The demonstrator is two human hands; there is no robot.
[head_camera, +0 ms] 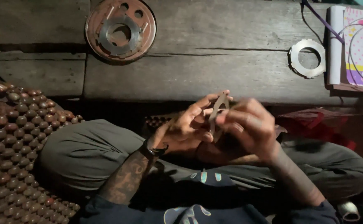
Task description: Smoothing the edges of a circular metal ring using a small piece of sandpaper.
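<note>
Left hand (187, 126) and right hand (247, 126) both pinch a thin metal ring plate (218, 112) held edge-on above the lap — wooden planks (214, 70) beyond carry a toothed metal ring (308, 58) and round rusty disc (120, 30), beaded mat (11, 157) at left.

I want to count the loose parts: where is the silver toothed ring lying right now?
In the head view, the silver toothed ring lies flat on the wooden planks at upper right, just left of the colourful book.
</note>
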